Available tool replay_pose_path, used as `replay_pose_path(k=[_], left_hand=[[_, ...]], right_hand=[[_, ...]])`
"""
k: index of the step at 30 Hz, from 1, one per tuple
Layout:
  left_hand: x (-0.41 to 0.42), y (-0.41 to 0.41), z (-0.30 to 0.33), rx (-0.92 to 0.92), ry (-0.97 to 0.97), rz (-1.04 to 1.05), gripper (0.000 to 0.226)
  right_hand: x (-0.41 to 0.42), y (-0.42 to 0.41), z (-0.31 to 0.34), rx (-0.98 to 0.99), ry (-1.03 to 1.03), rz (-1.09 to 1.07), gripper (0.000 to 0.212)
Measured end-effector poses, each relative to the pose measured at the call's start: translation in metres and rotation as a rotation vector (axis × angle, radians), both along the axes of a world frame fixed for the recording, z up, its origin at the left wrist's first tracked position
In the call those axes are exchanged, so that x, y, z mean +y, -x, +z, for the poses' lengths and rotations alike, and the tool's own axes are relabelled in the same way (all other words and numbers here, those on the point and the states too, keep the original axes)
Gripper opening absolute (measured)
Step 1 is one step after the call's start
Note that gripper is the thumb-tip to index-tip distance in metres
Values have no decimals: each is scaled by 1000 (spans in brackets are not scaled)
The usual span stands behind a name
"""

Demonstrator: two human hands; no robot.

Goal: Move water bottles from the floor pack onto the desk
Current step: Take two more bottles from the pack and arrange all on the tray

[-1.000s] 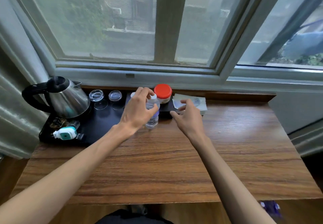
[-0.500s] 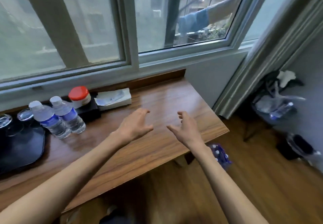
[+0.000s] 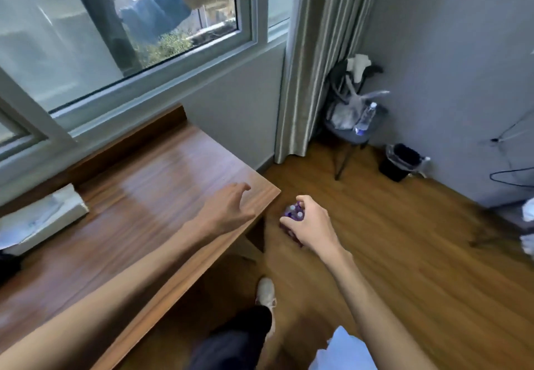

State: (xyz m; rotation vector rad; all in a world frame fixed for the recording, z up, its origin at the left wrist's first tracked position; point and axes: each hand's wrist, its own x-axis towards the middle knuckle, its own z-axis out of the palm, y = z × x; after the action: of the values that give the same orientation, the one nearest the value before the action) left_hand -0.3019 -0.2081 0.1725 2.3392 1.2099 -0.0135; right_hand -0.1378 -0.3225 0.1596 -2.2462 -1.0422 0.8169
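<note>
The floor pack is a purple-wrapped bundle of water bottles with white caps, standing on the wooden floor just off the desk's right corner. My right hand hovers in front of it with curled, parted fingers and hides most of it; nothing is in the hand. My left hand is spread open over the right end of the wooden desk, holding nothing. The bottles set on the desk are out of view to the left.
A white tissue box lies on the desk at the left. A curtain hangs beside the desk. In the corner a chair holds bags and a water bottle, beside a black bin. My shoe is under the desk edge.
My view has swung right and down, from the desk's tray and bottles to the floor. My left hand released a bottle on the desk. My right hand has moved out over the floor pack.
</note>
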Motion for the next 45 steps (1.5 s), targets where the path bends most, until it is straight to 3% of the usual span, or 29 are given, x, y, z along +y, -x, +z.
replay_pose_path(k=[7, 15, 22, 27, 34, 45], left_hand=[[57, -115, -37, 32, 84, -54, 56], [111, -226, -83, 187, 267, -94, 64], [155, -305, -149, 370, 434, -43, 59], [180, -344, -207, 433, 499, 44, 50], [217, -399, -344, 498, 570, 114, 50], [232, -429, -617, 543, 639, 135, 32]], right_hand=[[38, -110, -47, 67, 103, -74, 55], [67, -214, -98, 178, 247, -135, 61], [115, -284, -162, 354, 376, -210, 64], [142, -322, -222, 374, 474, -151, 51], [180, -351, -368, 363, 573, -161, 39], [217, -340, -635, 395, 638, -71, 40]])
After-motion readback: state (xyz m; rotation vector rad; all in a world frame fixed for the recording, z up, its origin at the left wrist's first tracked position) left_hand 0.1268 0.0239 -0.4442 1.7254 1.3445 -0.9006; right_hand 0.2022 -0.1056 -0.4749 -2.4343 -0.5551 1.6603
